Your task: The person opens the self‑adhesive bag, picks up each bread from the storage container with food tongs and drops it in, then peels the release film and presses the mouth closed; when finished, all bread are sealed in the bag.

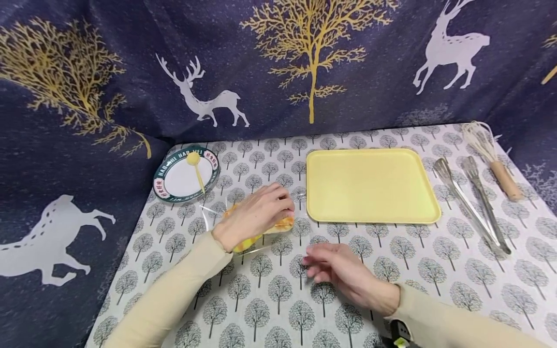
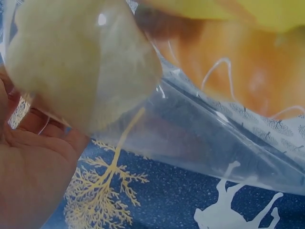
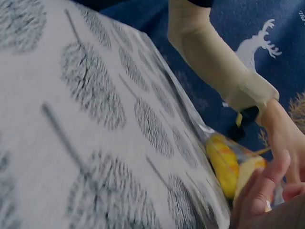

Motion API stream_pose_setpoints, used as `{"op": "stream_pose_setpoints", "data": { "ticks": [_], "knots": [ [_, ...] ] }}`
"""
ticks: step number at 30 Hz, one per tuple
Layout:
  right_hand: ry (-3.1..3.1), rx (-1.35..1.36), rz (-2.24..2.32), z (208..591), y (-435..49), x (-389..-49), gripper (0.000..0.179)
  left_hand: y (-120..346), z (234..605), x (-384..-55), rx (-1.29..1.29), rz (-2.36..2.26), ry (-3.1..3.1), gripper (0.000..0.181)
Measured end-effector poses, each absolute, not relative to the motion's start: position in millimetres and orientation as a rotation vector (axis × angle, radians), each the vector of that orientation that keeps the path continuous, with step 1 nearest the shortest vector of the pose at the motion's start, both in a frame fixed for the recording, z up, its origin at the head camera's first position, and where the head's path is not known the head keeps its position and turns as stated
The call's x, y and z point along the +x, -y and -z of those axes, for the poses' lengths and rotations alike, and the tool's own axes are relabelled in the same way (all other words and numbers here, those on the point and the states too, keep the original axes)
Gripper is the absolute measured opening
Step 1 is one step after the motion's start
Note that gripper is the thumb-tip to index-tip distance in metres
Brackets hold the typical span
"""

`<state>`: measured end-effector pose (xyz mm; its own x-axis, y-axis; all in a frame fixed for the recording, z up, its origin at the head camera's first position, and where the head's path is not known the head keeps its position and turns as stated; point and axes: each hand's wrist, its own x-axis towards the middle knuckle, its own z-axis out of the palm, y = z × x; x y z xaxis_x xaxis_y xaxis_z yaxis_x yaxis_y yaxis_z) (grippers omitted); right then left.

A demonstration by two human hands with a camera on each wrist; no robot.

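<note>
Below, a tree-print tablecloth (image 1: pixel 278 314) bears a yellow tray (image 1: pixel 370 186); left of it lies a clear bag (image 2: pixel 176 126) of bread-like pieces (image 1: pixel 284 224), gripped by the left hand (image 1: pixel 257 211), while the right hand (image 1: pixel 344 274), fingers loose and holding nothing, is near the tray's closest edge.

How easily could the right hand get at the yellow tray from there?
Yes, probably easily: the right hand looks empty, the yellow tray lies just beyond, and only patterned cloth seems between them.

Left to right lie the plate (image 1: pixel 178 181) bearing a spoon (image 1: pixel 193 158), nearer bread (image 1: pixel 283 224), the tray (image 1: pixel 370 186), tongs (image 1: pixel 485 203), whisk (image 1: pixel 505 180).
</note>
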<state>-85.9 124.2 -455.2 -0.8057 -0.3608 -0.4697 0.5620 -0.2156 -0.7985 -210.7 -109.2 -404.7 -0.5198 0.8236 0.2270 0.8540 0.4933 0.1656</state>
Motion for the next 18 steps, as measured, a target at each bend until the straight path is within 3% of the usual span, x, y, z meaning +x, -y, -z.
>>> {"op": "stream_pose_setpoints", "data": {
  "ticks": [4,13,18],
  "knots": [
    [-1.438,0.343,2.126,457,-108,-92,0.051,107,405,-209,-1.471,0.347,2.66,0.009],
    [-1.388,0.437,2.195,463,-95,-108,0.041,101,413,-211,-1.482,0.203,2.593,0.013],
    [-1.383,0.455,2.21,465,-95,-109,0.04,101,405,-222,-1.525,0.368,2.611,0.016]
  ]
}}
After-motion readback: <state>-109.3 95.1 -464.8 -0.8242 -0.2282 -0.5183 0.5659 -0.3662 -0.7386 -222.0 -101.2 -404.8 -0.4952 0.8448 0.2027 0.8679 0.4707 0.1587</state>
